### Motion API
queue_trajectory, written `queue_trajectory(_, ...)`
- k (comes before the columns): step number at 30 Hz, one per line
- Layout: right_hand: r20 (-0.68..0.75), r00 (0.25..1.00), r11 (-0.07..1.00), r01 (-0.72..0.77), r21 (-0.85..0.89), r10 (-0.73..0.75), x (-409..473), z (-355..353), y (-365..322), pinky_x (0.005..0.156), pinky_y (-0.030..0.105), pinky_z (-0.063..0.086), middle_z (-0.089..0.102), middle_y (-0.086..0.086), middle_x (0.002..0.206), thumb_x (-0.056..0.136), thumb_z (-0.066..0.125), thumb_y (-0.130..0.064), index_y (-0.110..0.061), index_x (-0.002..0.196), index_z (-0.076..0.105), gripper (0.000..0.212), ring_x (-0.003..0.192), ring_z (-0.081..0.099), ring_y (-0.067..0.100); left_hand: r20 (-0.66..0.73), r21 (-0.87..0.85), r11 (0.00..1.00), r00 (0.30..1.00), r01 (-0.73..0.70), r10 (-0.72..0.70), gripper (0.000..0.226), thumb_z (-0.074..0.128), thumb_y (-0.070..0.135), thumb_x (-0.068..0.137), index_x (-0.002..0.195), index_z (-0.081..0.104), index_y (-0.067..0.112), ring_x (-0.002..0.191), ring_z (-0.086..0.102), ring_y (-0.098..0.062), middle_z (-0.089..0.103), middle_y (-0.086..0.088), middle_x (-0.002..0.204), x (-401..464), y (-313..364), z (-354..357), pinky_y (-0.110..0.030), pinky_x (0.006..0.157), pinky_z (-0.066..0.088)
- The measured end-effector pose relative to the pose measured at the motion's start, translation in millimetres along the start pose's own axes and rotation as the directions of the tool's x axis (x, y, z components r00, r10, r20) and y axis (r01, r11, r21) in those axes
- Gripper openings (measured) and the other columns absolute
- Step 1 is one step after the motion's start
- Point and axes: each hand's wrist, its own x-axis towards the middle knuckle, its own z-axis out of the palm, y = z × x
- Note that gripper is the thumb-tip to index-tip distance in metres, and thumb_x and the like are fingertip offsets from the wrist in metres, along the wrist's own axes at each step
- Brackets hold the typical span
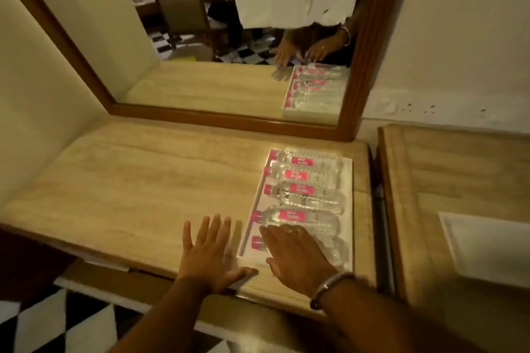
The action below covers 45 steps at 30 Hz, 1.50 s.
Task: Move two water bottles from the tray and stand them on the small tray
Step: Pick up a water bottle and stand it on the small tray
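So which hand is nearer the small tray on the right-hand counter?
Right. The right hand is over the bottle tray, closer to the small tray; the left hand is farther left.

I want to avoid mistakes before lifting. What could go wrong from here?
1. The clear plastic bottles with pink caps lie side by side in the white tray; lifting one may roll its neighbours.
2. The small white tray sits across a gap, so a loose grip could drop a bottle.
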Motion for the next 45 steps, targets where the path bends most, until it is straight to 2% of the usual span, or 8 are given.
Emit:
queue_trajectory(4,0.14,0.989,0.994,-0.032,-0.101,0.046,49,14,-23,0.083,0.043,0.038,0.065,0.012,0.104,0.083,0.056,-0.022,-0.009,0.12,0.047,0.04,0.095,0.057,0.031,0.126,-0.09,0.992,0.987,-0.088,0.099,0.131,0.022,0.103,0.066,0.157,-0.013,0.016,0.149,-0.015,-0.034,-0.015,-0.013,0.165,23,-17,28,-0.064,0.116,-0.005)
queue_trajectory(8,0.26,0.962,0.975,-0.023,-0.219,0.081,72,17,-27,0.08,0.039,0.041,0.067,0.008,0.096,0.077,0.068,-0.026,-0.012,0.11,0.054,0.038,0.092,0.062,0.029,0.096,-0.136,0.961,0.962,-0.241,0.255,0.129,0.014,0.103,0.066,0.157,-0.013,0.016,0.147,-0.024,-0.029,-0.019,-0.01,0.164,41,-3,46,-0.069,0.114,-0.013)
queue_trajectory(13,-0.099,0.979,0.977,-0.164,0.138,0.178,59,-34,-3,0.067,0.035,0.054,0.069,0.0,0.082,0.09,0.053,-0.02,-0.018,0.115,0.058,0.025,0.071,0.065,0.021,0.053,-0.12,0.954,0.958,-0.275,0.283,0.128,0.018,0.103,0.067,0.158,-0.005,0.015,0.15,-0.016,-0.03,-0.013,-0.01,0.165,46,-3,52,-0.074,0.111,-0.009)
queue_trajectory(20,-0.414,0.805,0.896,-0.31,0.319,0.426,-17,-78,32,0.058,0.013,0.038,0.064,-0.005,0.081,0.074,0.068,-0.049,-0.017,0.086,0.056,0.037,0.07,0.055,0.007,0.043,-0.129,0.955,0.96,-0.268,0.275,0.131,0.022,0.103,0.066,0.157,-0.006,0.015,0.15,-0.015,-0.03,-0.01,-0.01,0.166,47,-2,51,-0.074,0.112,-0.01)
queue_trajectory(25,-0.495,0.758,0.896,-0.274,0.349,0.425,-52,-59,28,0.068,0.003,0.036,0.062,-0.008,0.097,0.082,0.068,-0.041,-0.016,0.104,0.058,0.035,0.079,0.053,0.0,0.041,-0.131,0.956,0.963,-0.261,0.268,0.132,0.018,0.105,0.064,0.158,-0.003,0.015,0.15,-0.014,-0.029,-0.008,-0.01,0.166,47,-1,50,-0.073,0.113,-0.007)
queue_trajectory(31,-0.498,0.655,0.809,-0.333,0.485,0.568,-66,-60,35,0.058,0.035,0.055,0.065,-0.002,0.089,0.074,0.07,-0.047,-0.012,0.096,0.058,0.043,0.075,0.062,0.015,0.057,-0.135,0.96,0.965,-0.247,0.256,0.131,0.017,0.105,0.062,0.159,-0.003,0.018,0.151,-0.01,-0.029,-0.007,-0.009,0.166,45,2,43,-0.072,0.114,-0.005)
queue_trajectory(37,-0.544,0.602,0.785,-0.248,0.568,0.585,-87,-87,44,0.064,0.017,0.048,0.06,-0.008,0.09,0.066,0.073,-0.048,-0.012,0.115,0.048,0.066,0.076,0.061,0.011,0.061,-0.223,0.959,0.98,-0.172,0.19,0.141,0.031,0.108,0.054,0.158,0.001,0.017,0.15,0.008,-0.034,0.009,-0.011,0.166,44,13,21,-0.072,0.115,0.008)
queue_trajectory(45,-0.575,0.603,0.738,-0.034,0.674,0.553,-172,-179,125,0.082,0.019,0.048,0.066,-0.011,0.088,0.069,0.081,-0.028,-0.025,0.125,0.042,0.068,0.09,0.063,0.003,-0.078,-0.297,0.918,0.965,-0.263,0.251,0.14,0.019,0.109,0.049,0.151,-0.024,0.025,0.149,-0.018,-0.026,-0.02,-0.003,0.163,41,171,-58,-0.063,0.119,-0.006)
